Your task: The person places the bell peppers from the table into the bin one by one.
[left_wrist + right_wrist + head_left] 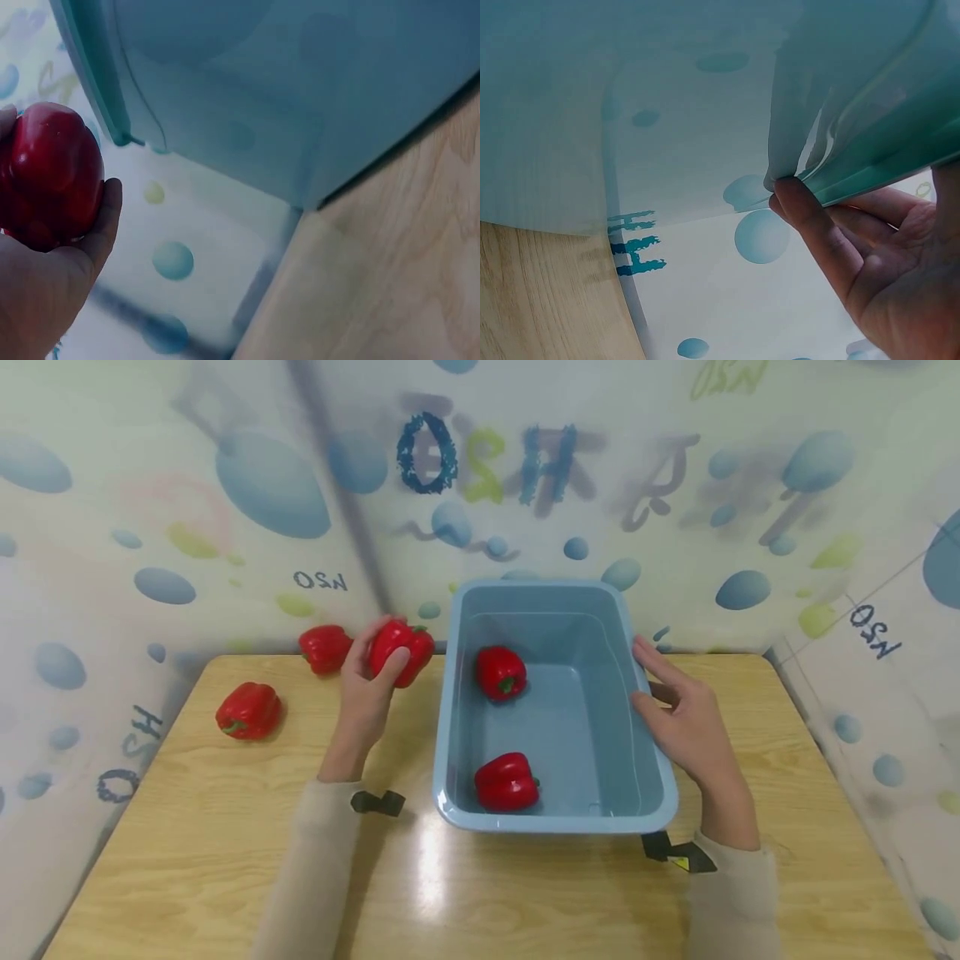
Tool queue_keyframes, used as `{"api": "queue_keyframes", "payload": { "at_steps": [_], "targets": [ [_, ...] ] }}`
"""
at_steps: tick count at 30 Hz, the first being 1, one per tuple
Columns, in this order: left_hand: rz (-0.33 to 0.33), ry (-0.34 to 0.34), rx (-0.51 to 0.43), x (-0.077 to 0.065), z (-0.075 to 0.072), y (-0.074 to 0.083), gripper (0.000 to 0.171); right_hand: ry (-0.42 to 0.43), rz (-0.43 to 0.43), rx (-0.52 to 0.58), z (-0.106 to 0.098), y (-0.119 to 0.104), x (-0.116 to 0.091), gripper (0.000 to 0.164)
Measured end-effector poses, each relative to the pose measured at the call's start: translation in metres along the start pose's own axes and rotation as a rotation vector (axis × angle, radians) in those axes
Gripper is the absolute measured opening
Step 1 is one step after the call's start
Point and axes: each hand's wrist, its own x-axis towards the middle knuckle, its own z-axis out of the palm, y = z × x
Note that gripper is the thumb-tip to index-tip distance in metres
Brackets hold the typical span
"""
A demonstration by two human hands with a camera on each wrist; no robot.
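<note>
My left hand (367, 681) grips a red bell pepper (405, 653) just left of the blue plastic basin (444, 735), raised off the table. In the left wrist view the same pepper (52, 176) sits between thumb and fingers, beside the basin's outer wall (225, 97). My right hand (686, 718) pinches the basin's right rim; the right wrist view has thumb and fingers (810, 217) at that rim. Inside the basin, one bell pepper (501, 673) lies toward the back left and another bell pepper (507, 782) at the front left.
Two more red bell peppers lie on the wooden table's left side: one pepper (326, 649) by the back edge, one pepper (249, 711) nearer the left edge. A patterned wall covering (480, 527) rises behind the table (570, 893) and along both sides.
</note>
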Motion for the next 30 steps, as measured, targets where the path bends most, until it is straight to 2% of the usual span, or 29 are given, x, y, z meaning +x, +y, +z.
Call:
{"api": "queue_keyframes", "payload": {
  "at_steps": [7, 12, 17, 20, 30],
  "targets": [
    [0.068, -0.026, 0.096, -0.006, 0.011, 0.013, 0.061, 0.005, -0.006, 0.012, 0.001, -0.001, 0.0, 0.059],
    [0.112, -0.05, 0.103, -0.008, 0.014, 0.02, 0.061, 0.008, 0.002, 0.005, 0.001, 0.0, 0.0, 0.059],
    [0.126, -0.029, 0.099, -0.009, 0.019, 0.021, 0.06, 0.002, 0.008, -0.002, 0.0, 0.001, 0.0, 0.059],
    [0.14, -0.023, 0.137, -0.008, 0.022, 0.022, 0.061, 0.001, 0.001, -0.008, -0.001, 0.001, 0.0, 0.059],
    [0.188, -0.083, 0.271, -0.009, 0.021, 0.034, 0.066, 0.009, -0.006, -0.002, 0.001, -0.001, 0.0, 0.059]
  ]
}}
